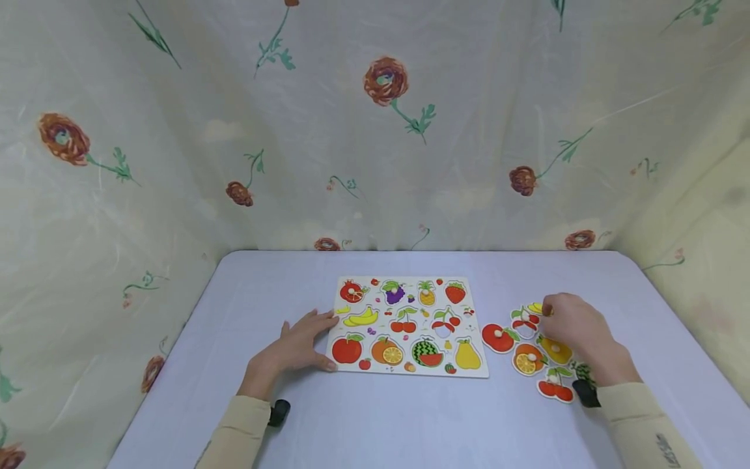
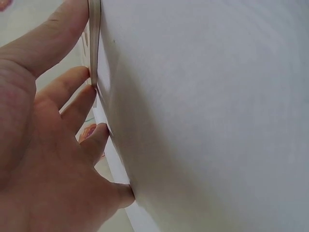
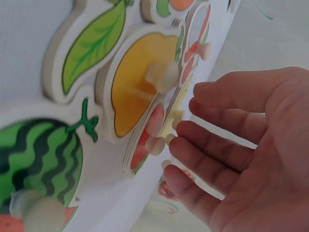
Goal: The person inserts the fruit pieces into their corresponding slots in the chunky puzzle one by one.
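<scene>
A white fruit puzzle board [image 1: 381,361] lies flat on the table, printed with fruit pictures. My left hand [image 1: 301,342] rests at its left edge, fingers spread, thumb at the near corner; the left wrist view shows the fingertips along the board's side. To the right, my right hand [image 1: 577,326] hovers at the far side of several loose knobbed fruit pieces, with bent fingers beside a yellow piece [image 1: 534,308]. In the right wrist view its fingertips show no piece between them. Nearby lie an apple piece [image 1: 495,340], an orange piece [image 1: 526,366] and a watermelon piece [image 3: 43,154].
A cherry piece [image 1: 547,391] lies nearest the front of the loose group. Some pieces overlap or touch one another. The white table [image 1: 410,430] backs onto a flower-patterned curtain [image 1: 457,130], which also hangs along both sides.
</scene>
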